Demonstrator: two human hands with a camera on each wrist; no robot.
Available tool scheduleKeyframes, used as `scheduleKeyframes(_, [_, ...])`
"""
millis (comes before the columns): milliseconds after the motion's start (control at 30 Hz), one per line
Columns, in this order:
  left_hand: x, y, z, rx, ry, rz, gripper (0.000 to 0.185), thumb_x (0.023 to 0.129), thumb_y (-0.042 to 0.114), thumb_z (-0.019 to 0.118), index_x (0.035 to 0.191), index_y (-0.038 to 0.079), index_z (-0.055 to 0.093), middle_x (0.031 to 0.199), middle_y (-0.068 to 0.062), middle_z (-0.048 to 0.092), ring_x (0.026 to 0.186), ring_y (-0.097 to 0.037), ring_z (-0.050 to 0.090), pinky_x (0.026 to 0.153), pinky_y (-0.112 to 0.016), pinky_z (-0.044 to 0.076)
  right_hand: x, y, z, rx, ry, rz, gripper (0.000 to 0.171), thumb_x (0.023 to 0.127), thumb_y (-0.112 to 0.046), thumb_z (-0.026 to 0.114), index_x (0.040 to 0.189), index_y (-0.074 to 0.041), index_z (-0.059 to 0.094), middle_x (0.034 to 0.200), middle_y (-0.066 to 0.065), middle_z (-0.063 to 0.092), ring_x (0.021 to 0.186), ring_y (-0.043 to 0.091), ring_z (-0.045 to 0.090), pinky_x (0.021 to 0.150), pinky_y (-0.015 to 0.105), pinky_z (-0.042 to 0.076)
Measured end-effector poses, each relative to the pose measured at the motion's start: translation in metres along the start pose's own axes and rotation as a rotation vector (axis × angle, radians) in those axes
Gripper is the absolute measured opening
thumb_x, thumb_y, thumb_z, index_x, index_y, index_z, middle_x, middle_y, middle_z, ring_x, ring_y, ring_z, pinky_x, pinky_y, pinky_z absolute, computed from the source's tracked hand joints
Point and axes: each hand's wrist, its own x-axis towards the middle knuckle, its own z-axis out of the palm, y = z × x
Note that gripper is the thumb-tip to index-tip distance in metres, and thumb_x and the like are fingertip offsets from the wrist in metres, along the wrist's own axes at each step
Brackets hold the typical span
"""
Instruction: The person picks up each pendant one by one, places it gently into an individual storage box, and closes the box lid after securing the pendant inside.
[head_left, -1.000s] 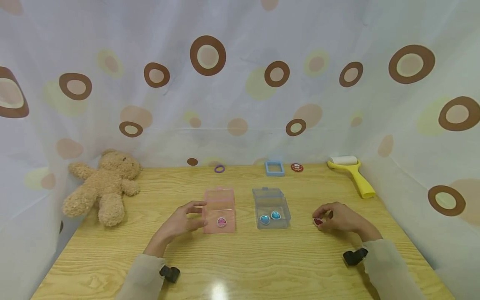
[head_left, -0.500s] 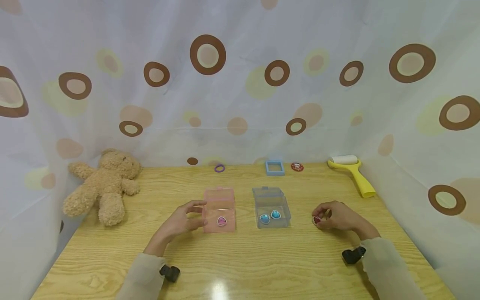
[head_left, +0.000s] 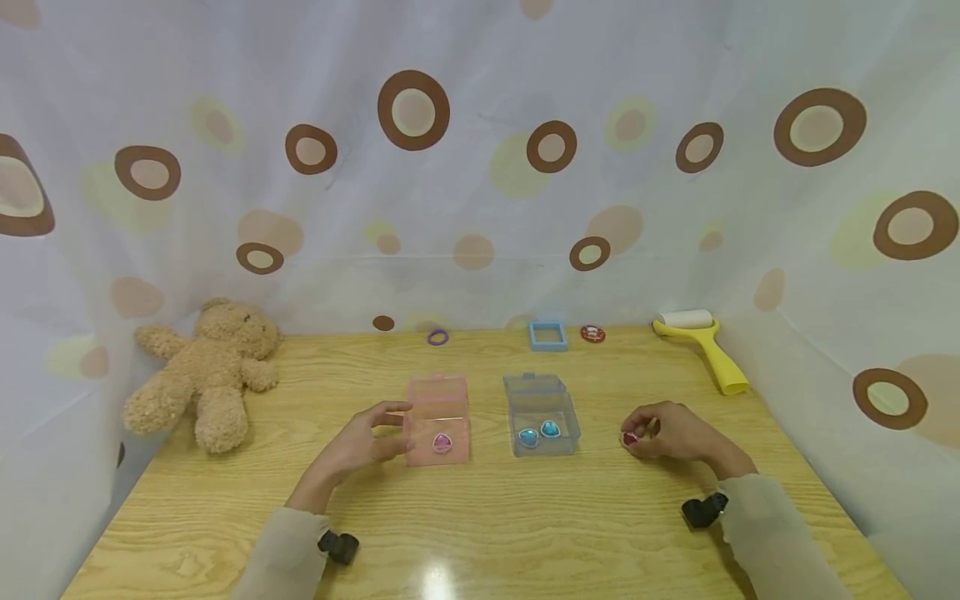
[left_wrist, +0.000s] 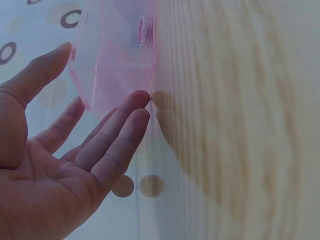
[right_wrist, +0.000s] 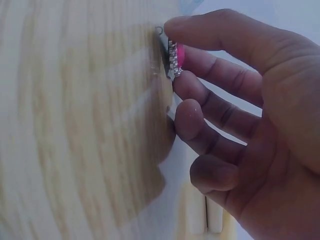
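Across the wooden surface, the biggest thing is the teddy bear, slumped at the far left edge against the spotted curtain, well apart from both hands. At the far right a yellow lint roller lies with its handle pointing toward the person, also out of the way. Along the back edge sit a small blue frame, a red round badge and a purple ring, all in a loose row near the curtain.

Nearer the person stand two small clear boxes with lids tipped back. The pink box holds one pink heart gem; the blue box just beside it holds two blue heart gems, so colours appear sorted by box.

The left hand rests at the pink box's left side, fingers straight and relaxed, fingertips touching its wall; that would steady the light box, I judge. The right hand, right of the blue box, has its grip closed on a red-pink gem, pinched between thumb and fingers just above the wood, as the right wrist view shows.
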Motion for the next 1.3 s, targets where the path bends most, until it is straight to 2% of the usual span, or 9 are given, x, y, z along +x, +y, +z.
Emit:
scheduleKeyframes(300, [0.000,0.000,0.000,-0.016,-0.004,-0.002,0.063,0.094,0.016,0.071,0.149,0.007,0.041,0.145,-0.029,0.046,0.124,-0.039,0.056,0.092,-0.042,0.058,-0.001,-0.006,-0.003,0.009,0.038,0.003,0.022,0.088,-0.030,0.076,0.106,-0.019,0.073,0.094,-0.005,0.070,0.078,0.008,0.058,0.067,0.022,0.048])
scheduleKeyframes(467, [0.000,-0.001,0.000,-0.018,-0.008,-0.003,0.065,0.094,0.017,0.071,0.150,0.008,0.041,0.145,-0.028,0.045,0.125,-0.039,0.055,0.094,-0.044,0.057,0.000,-0.009,-0.005,0.063,0.046,0.037,0.020,0.091,-0.028,0.073,0.110,-0.020,0.072,0.098,-0.002,0.069,0.076,0.013,0.058,0.063,0.024,0.049])
scheduleKeyframes(600, [0.001,-0.003,0.001,-0.021,-0.002,-0.009,0.066,0.093,0.019,0.072,0.150,0.010,0.041,0.145,-0.027,0.046,0.124,-0.038,0.056,0.094,-0.044,0.057,0.004,-0.013,-0.006,0.080,0.063,0.044,0.020,0.092,-0.025,0.071,0.111,-0.020,0.071,0.100,-0.001,0.069,0.080,0.016,0.058,0.065,0.025,0.049])
scheduleKeyframes(867, [0.002,-0.005,0.001,-0.020,0.006,-0.004,0.066,0.092,0.020,0.073,0.150,0.010,0.042,0.144,-0.026,0.047,0.124,-0.038,0.056,0.092,-0.044,0.058,0.012,-0.025,-0.005,0.098,0.109,0.008,0.023,0.092,-0.030,0.073,0.113,-0.020,0.071,0.102,-0.001,0.069,0.080,0.014,0.059,0.066,0.024,0.047])
scheduleKeyframes(1300, [0.001,-0.002,-0.001,-0.013,-0.013,0.010,0.067,0.094,0.020,0.072,0.151,0.007,0.040,0.145,-0.030,0.045,0.122,-0.038,0.057,0.090,-0.041,0.058,0.035,-0.052,-0.002,0.116,0.117,-0.080,0.026,0.092,-0.034,0.073,0.114,-0.021,0.070,0.102,-0.002,0.071,0.077,0.014,0.060,0.058,0.025,0.046])
